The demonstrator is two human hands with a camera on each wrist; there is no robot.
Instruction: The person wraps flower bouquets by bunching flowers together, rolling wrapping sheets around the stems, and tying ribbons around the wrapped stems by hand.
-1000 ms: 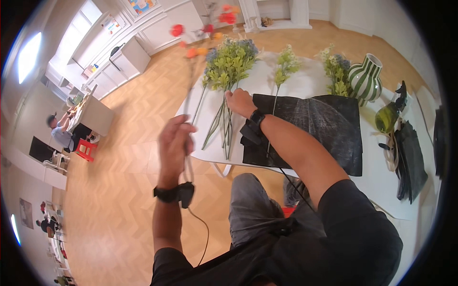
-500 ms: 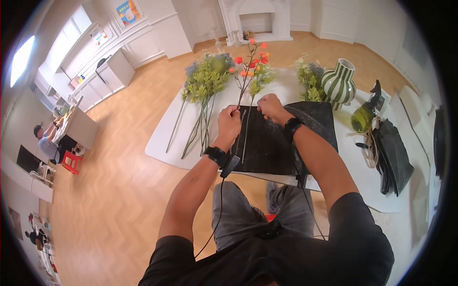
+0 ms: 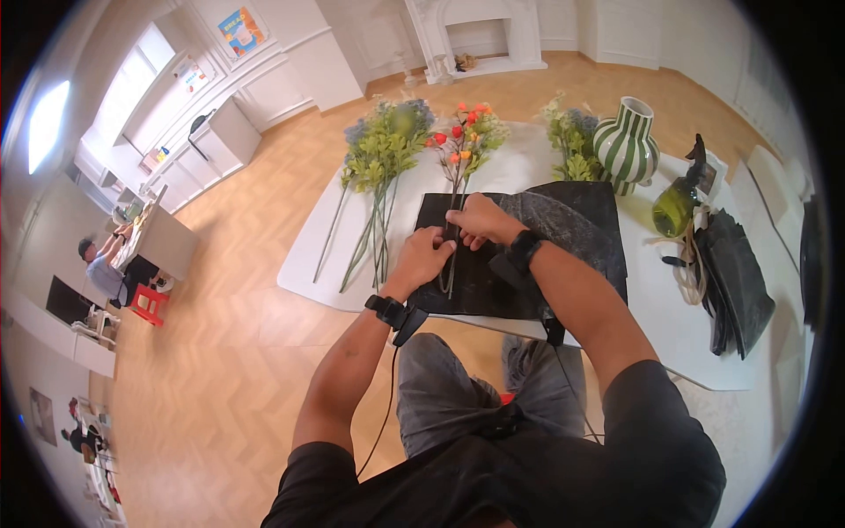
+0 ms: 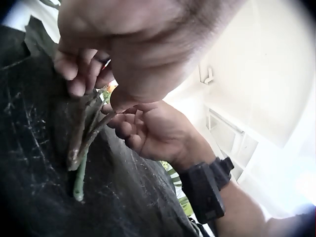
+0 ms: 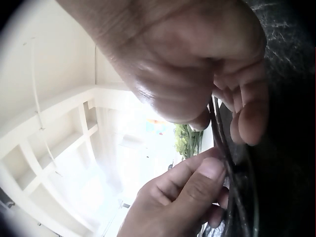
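A brown-stemmed artificial branch with red and orange blossoms (image 3: 456, 145) lies over the black wrapping sheet (image 3: 563, 229), beside a leafy spray of white flowers (image 3: 491, 135). My left hand (image 3: 425, 255) pinches its lower stems between thumb and fingers. Just above, my right hand (image 3: 482, 222) has thumb and fingers about the same stems. In the left wrist view the brown stem ends (image 4: 91, 136) and a green stem tip (image 4: 80, 182) run together past the left fingers. The right wrist view shows dark stems (image 5: 224, 148) passing between both hands.
Left on the white table (image 3: 308, 273) lies a bundle of blue flowers with green leaves (image 3: 387, 145). Farther right are another flower bunch (image 3: 572, 145), a green-striped vase (image 3: 625, 145), a green glass bottle (image 3: 672, 214) and folded black sheets (image 3: 735, 282).
My left hand has brought the red-blossomed branch from the left over the black sheet and lowered it beside the white spray. My right hand has moved from the blue bundle to its stems.
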